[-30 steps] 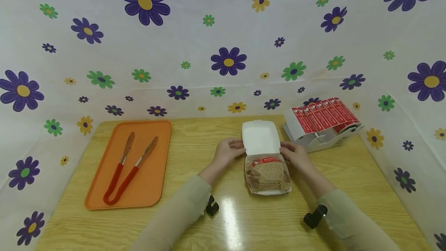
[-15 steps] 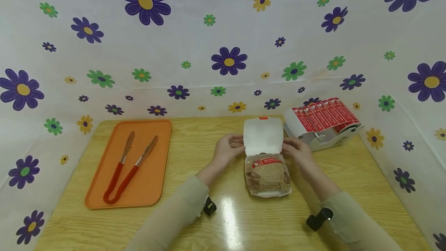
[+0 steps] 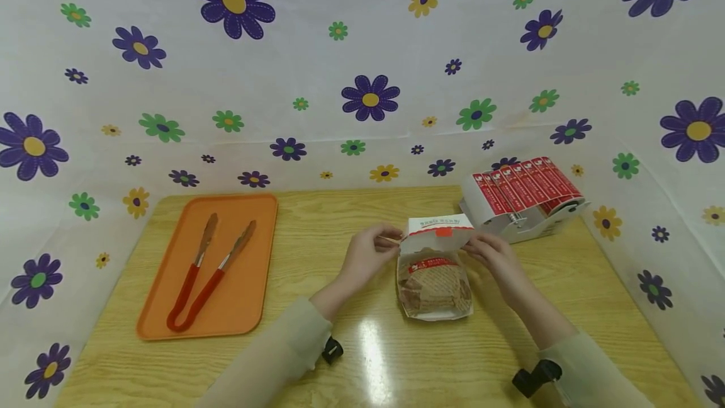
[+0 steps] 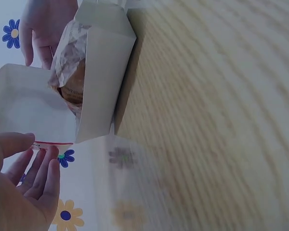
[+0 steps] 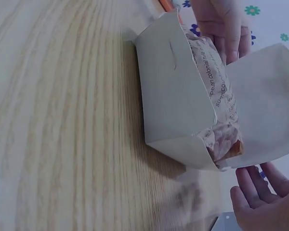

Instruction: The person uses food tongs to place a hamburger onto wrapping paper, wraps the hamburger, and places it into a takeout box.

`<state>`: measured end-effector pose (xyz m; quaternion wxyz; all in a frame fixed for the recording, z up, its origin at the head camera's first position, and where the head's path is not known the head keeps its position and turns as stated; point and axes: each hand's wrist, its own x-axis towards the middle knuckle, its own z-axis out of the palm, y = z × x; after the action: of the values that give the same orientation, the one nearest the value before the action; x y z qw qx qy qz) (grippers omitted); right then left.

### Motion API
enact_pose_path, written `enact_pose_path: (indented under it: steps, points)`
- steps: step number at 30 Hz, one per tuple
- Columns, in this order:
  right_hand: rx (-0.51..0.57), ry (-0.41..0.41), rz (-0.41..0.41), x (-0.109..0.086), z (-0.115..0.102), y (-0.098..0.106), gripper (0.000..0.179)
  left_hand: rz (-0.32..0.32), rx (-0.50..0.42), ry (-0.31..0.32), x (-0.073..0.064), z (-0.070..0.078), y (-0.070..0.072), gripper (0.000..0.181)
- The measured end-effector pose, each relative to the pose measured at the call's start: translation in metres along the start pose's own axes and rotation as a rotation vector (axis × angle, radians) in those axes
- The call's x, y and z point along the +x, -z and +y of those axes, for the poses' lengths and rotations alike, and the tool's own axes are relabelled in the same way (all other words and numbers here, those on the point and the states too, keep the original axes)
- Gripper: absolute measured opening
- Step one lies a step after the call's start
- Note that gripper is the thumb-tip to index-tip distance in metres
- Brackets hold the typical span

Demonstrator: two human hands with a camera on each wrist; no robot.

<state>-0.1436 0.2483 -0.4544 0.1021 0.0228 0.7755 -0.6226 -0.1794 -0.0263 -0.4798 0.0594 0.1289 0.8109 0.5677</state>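
A white cardboard burger box (image 3: 436, 318) stands on the table with its hinged lid (image 3: 440, 224) tilted partway up over the base. Inside lies a burger in brown printed paper (image 3: 435, 285) with a red label strip. My left hand (image 3: 365, 258) pinches the lid's left edge between thumb and fingers, clearest in the left wrist view. On the other side my right hand (image 3: 501, 264) holds the lid's right edge. In the right wrist view, the fingers (image 5: 260, 185) lie along the lid's outer side, and the thumb shows only at the frame's edge.
An orange tray (image 3: 155, 307) at the left bears red-handled tongs (image 3: 195, 304). Behind my right hand stands a white dispenser (image 3: 529, 230) with rows of red labels (image 3: 527, 184). A flowered cloth (image 3: 317, 68) encloses the table's back and sides.
Both hands have swung the lid from standing open down toward the base. Its front flap with a red tab and printing now shows. Tray and dispenser stay put.
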Motion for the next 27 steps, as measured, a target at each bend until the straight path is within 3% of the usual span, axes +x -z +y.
enact_pose_path:
  steps: [5,11,17,22,27]
  points:
    - [-0.087,0.051,-0.018,-0.012,0.004,0.006,0.043,-0.011,0.03,-0.064,-0.009,0.003,-0.003,0.03]
    - [-0.084,0.223,-0.141,-0.025,0.012,0.014,0.05,-0.02,0.064,-0.121,-0.022,0.004,-0.004,0.031]
    - [-0.142,0.397,-0.262,-0.036,0.021,0.015,0.064,-0.026,0.156,-0.146,-0.036,0.001,-0.005,0.038]
    - [-0.325,0.526,-0.231,-0.043,0.027,0.009,0.08,-0.05,0.3,-0.215,-0.048,-0.003,-0.006,0.043]
    - [-0.52,0.496,-0.145,-0.05,0.029,0.005,0.082,-0.125,0.4,-0.296,-0.064,-0.005,-0.004,0.063]
